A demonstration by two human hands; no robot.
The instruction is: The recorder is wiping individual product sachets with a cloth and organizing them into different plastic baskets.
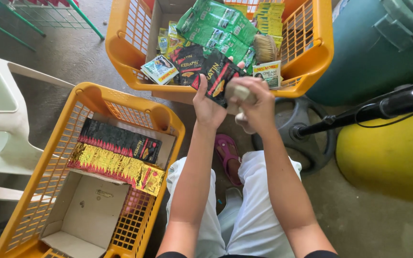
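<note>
Far orange basket (311, 62) and green sachet strips (216, 26) cut by top edge; right hand's (254, 102) pale object mostly hidden.

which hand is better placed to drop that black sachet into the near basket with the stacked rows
Probably the left hand. It holds the black sachet, and the near basket lies on that side. The right hand grips a pale cloth-like thing and would have to cross over.
</note>
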